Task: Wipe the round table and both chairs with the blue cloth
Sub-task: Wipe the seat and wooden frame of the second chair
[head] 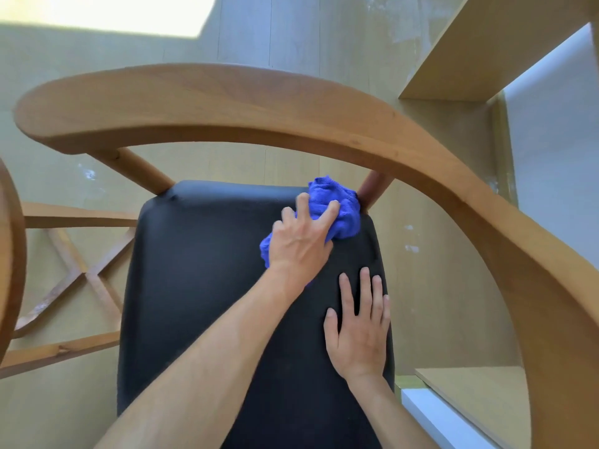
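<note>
I see pale wooden shelves (479, 53) at far right, a light plank floor (81, 163) below, and a sunlit patch (107, 11) far left.

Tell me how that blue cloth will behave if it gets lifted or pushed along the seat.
The blue cloth is bunched in soft folds under the left hand, so it probably droops limp when lifted. It looks fluffy, likely light. Pushed across the smooth black seat, it should slide, though it may crumple rather than stay flat.
</note>
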`<state>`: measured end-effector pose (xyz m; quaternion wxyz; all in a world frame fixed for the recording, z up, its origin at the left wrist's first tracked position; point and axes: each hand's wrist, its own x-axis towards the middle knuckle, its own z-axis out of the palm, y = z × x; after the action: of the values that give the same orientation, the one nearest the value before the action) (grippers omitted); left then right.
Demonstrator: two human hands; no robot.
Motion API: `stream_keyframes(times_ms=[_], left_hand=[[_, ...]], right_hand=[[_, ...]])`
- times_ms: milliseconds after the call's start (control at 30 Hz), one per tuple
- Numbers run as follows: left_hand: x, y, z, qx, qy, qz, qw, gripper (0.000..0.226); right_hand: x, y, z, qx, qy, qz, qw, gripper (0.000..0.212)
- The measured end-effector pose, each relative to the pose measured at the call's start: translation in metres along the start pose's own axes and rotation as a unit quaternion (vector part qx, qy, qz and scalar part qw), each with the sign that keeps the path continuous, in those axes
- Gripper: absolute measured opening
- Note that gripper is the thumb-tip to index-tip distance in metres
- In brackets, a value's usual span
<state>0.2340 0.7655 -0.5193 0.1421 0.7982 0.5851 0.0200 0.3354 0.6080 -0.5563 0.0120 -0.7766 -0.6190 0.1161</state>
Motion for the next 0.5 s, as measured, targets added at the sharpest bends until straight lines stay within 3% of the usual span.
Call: stream_keyframes(times_ms=[167, 300, 400, 500], left_hand=[[-0.042, -0.095, -0.032, -0.038, 0.014, -0.147, 0.988, 0.060], [-0.083, -0.165, -0.048, -0.052, 0.058, -0.302, 0.950, 0.054], [-0.091, -0.177, -0.046, -0.087, 0.087, -0.394, 0.911, 0.051], [-0.085, -0.156, -0.043, -0.090, 0.115, -0.403, 0.904, 0.052]], right_hand=[[-0.002, 0.001, 0.000, 0.005, 0.017, -0.004, 1.000, 0.059], [-0.002, -0.001, -0.001, 0.007, 0.010, -0.001, 1.000, 0.059], [-0.002, -0.001, -0.001, 0.009, 0.017, 0.001, 1.000, 0.059], [-0.002, -0.002, 0.000, 0.014, 0.025, -0.003, 1.000, 0.059]])
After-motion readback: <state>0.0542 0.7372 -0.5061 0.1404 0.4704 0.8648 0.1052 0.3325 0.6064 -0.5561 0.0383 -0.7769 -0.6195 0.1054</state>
